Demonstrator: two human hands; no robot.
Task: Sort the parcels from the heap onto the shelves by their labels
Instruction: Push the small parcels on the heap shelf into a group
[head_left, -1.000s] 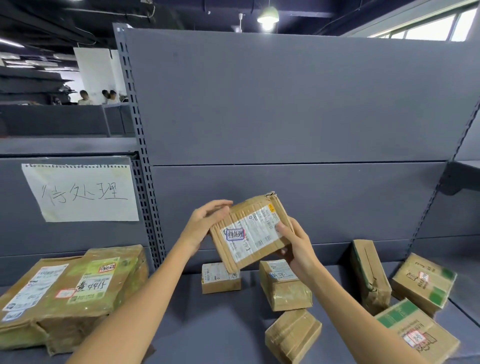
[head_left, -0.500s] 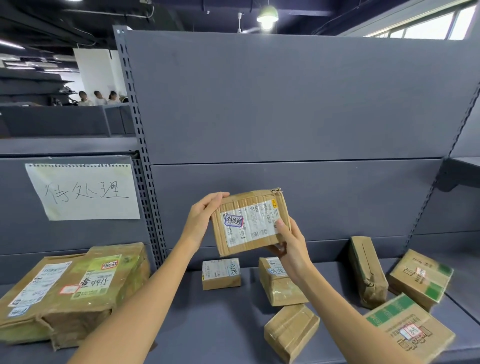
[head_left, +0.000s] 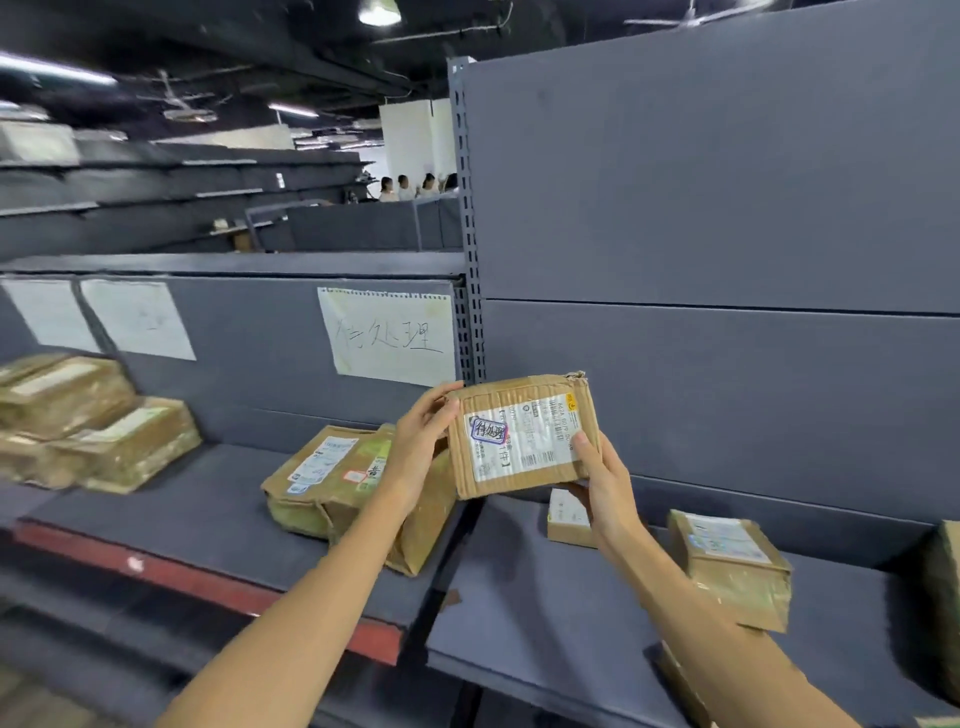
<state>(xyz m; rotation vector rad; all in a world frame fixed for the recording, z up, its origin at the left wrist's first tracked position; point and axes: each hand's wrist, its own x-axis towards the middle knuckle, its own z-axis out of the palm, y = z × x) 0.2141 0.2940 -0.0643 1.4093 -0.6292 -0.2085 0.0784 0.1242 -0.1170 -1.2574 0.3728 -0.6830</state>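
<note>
Parcel (head_left: 522, 435): held up in the air before the grey shelves (head_left: 571, 613), label facing the camera.
Left hand (head_left: 418, 447): fingers curled round its 9 o'clock edge.
Right hand (head_left: 602, 480): thumb on the label at 4 o'clock, fingers behind.

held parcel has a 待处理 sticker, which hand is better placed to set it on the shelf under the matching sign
Left, probably. The left hand grips the held parcel on the edge nearest the sign, directly above that shelf. The right hand would have to cross over.
</note>
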